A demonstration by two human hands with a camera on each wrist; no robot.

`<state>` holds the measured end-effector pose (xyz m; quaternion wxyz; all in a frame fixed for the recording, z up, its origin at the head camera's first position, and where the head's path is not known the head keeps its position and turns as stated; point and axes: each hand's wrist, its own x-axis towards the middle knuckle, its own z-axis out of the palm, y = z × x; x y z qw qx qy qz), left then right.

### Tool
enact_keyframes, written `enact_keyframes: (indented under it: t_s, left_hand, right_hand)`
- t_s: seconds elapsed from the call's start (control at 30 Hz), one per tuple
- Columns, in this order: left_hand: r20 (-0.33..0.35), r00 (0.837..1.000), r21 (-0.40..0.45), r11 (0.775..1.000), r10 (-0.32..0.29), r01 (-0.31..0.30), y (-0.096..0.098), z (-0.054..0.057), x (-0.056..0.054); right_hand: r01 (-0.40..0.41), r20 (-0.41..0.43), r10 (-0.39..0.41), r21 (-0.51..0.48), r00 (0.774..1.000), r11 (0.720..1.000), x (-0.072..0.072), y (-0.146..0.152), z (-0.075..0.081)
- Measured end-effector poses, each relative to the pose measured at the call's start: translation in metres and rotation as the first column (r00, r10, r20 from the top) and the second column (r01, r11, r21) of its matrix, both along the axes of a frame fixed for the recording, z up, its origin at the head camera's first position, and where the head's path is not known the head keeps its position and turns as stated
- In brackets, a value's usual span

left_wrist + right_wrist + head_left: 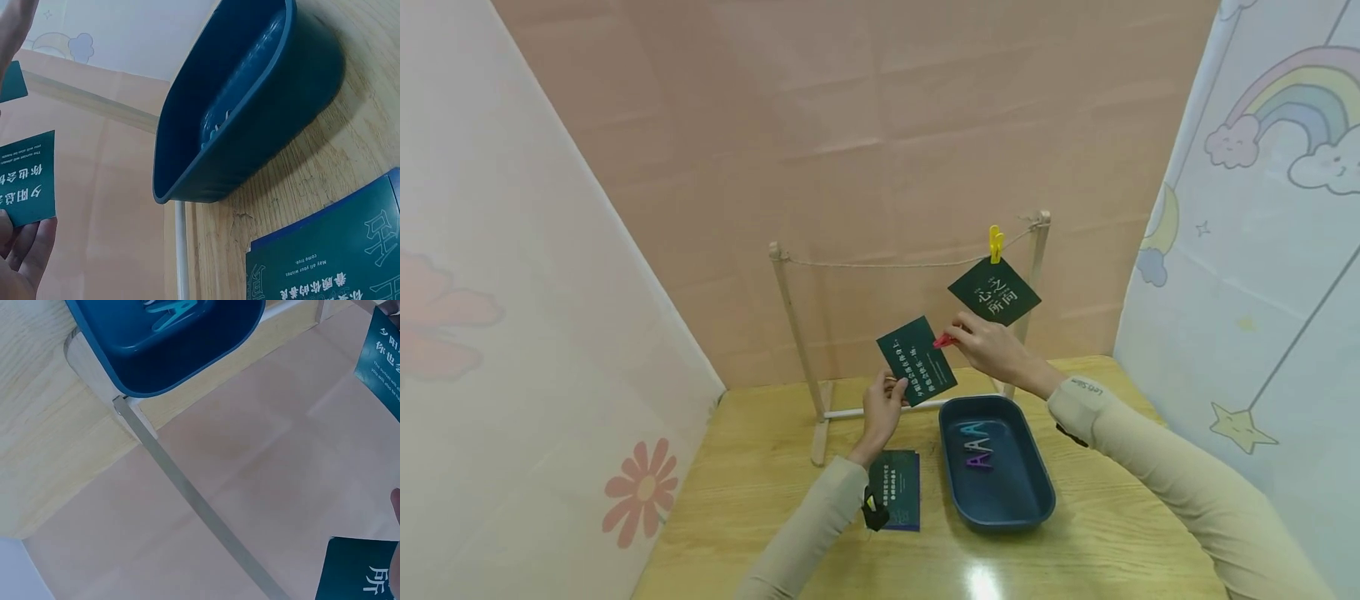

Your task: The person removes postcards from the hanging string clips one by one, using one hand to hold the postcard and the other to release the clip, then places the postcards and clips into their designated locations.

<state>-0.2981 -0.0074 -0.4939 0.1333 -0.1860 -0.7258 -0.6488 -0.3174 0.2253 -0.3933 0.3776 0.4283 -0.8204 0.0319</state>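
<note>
In the head view my left hand point(882, 408) pinches a dark green card point(917, 362) with white writing by its lower edge, holding it tilted in front of the wooden stand. My right hand point(992, 346) pinches a red clothespin point(945, 340) whose tip is at the card's upper right edge; whether it bites the card I cannot tell. Behind my right hand a second green card point(995, 290) hangs by a corner from the string point(880, 265), under a yellow clothespin point(996, 244). The left wrist view shows the left fingers point(39, 253) on the held card's edge.
A blue basin point(951, 467) on the wooden table holds a teal, a white and a purple clothespin point(979, 461). Left of it lies a stack of cards point(901, 487), partly under the left wrist. The stand's left post point(796, 333) and right post point(1037, 258) carry the string.
</note>
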Motion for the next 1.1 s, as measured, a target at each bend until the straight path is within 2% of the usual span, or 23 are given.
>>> enact_keyframes:
  t_s: [0.2,0.47,0.77,0.87,1.1]
  left_hand:
    - [-0.009,1.0,-0.013,1.0,-0.001,0.001,-0.003,-0.004,0.001]
    - [-0.001,1.0,-0.031,0.999,-0.011,0.011,-0.009,-0.008,0.002]
    - [0.032,0.999,-0.025,0.999,-0.021,0.022,-0.014,-0.016,0.004]
    - [0.024,0.999,-0.031,0.999,-0.033,0.034,-0.016,-0.017,0.006]
    - [0.04,0.997,-0.067,0.995,-0.069,0.072,-0.023,0.019,0.035]
  right_hand:
    - [-0.021,0.013,0.021,-0.015,1.0,1.0,0.001,0.002,-0.009]
    - [-0.017,0.076,0.017,-0.002,0.997,1.0,0.002,0.001,-0.016]
    - [-0.011,0.058,0.011,-0.002,0.998,1.0,0.003,0.002,-0.025]
    - [-0.009,0.07,0.01,-0.007,0.997,1.0,0.003,0.002,-0.028]
    - [-0.016,0.118,0.015,0.008,0.993,1.0,0.006,0.004,-0.031]
